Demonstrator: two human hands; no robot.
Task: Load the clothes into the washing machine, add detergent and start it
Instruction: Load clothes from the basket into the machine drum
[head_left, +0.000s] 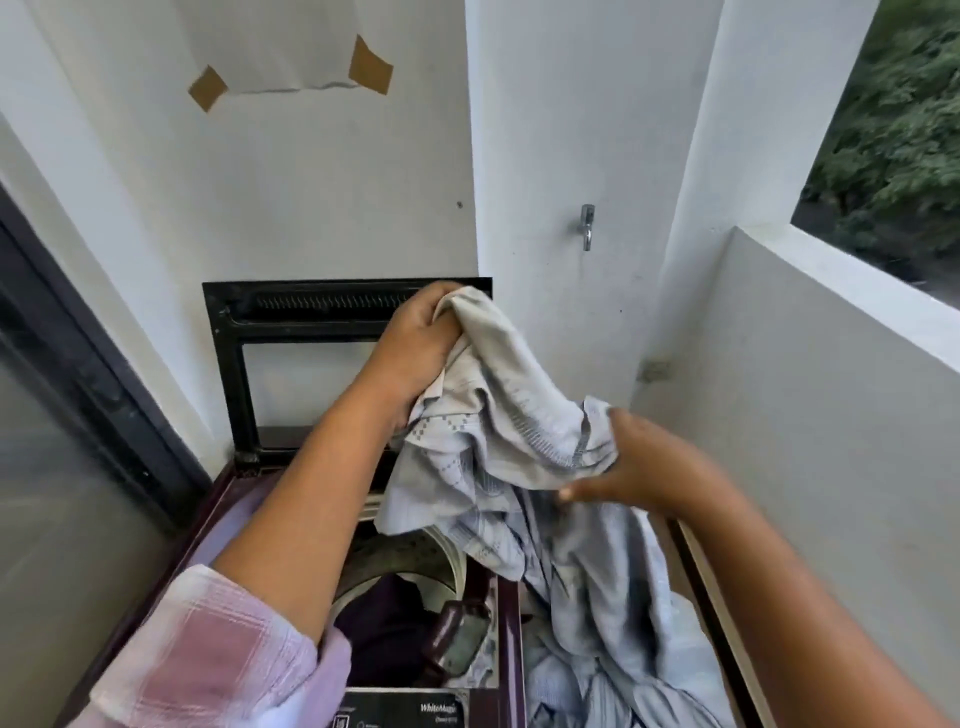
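Loading is going on: the left hand (415, 343) is gripping the top of a pale garment (498, 447) in a closed fist above the washing machine (395, 706). The right hand (644, 467) is pinching a fold of it lower down, thumb under the cloth and fingers over it. The garment is hanging over the right side of the machine's drum (410, 558), and its lower end is trailing into a heap of pale laundry (613, 675) at the machine's right. Dark clothes (379, 629) are already lying inside the drum. The lid (228, 364) is standing upright at the back of the machine.

Detergent and starting are, I judge, waiting for later. The next move is calling for both hands to swing the garment left over the drum mouth and let go, minding that the trailing end is not catching on the rim.

The room is looking like a narrow, white-walled balcony. A metal hook (587, 226) is sticking out of the wall behind the machine, taped paper (280, 47) is hanging above it, and a glass door (62, 467) is standing at the machine's left.
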